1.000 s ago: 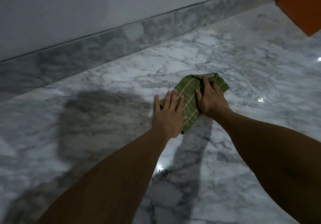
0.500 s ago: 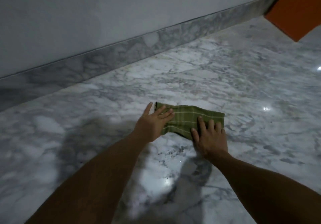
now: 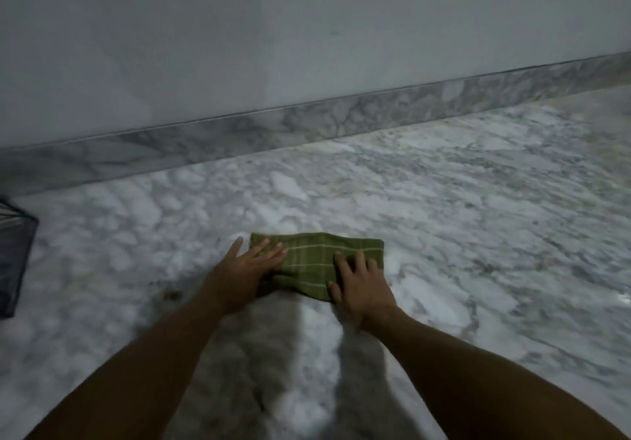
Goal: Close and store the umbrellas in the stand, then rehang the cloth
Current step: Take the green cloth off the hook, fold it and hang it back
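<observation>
Head view: marble floor (image 3: 444, 200), grey wall (image 3: 273, 30)

One green cloth (image 3: 316, 263), two hands, left (image 3: 244, 269) and right (image 3: 362, 286), one dark wire basket (image 3: 13, 252)

Both forearms are bare to the frame's edge. The left hand (image 3: 246, 266) and right hand (image 3: 362, 284) wear no gloves.

Green cloth (image 3: 316, 262) with pale stripes; grey-veined white marble floor (image 3: 478, 207).
</observation>
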